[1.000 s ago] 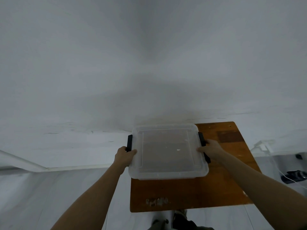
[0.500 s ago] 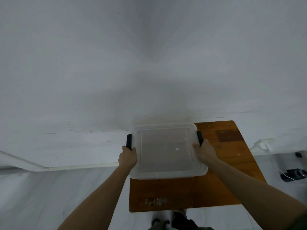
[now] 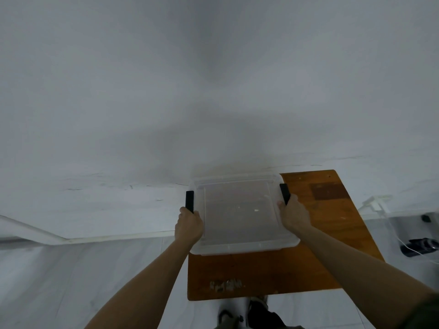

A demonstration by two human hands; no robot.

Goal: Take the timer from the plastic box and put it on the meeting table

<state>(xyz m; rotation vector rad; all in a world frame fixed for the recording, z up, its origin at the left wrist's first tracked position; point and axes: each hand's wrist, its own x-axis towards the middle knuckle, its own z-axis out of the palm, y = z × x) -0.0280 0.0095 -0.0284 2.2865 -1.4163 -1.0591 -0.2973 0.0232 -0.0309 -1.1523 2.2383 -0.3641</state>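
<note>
A clear plastic box [image 3: 240, 214] with a clear lid and black side latches sits on a small brown wooden table [image 3: 280, 269]. My left hand [image 3: 188, 227] grips the box's left edge just below the left black latch [image 3: 189, 201]. My right hand [image 3: 293, 214] grips the right edge at the right black latch [image 3: 284, 193]. I cannot make out a timer through the cloudy lid; only a small pale speck shows inside.
A white wall rises right behind the table. White floor lies to the left and in front. A white power strip [image 3: 376, 203] and black devices with cables [image 3: 419, 245] lie on the floor at the right. My shoes [image 3: 247, 312] show at the bottom.
Both hands have slid along the box's sides toward me and closed tighter on its edges; the view has shifted slightly.
</note>
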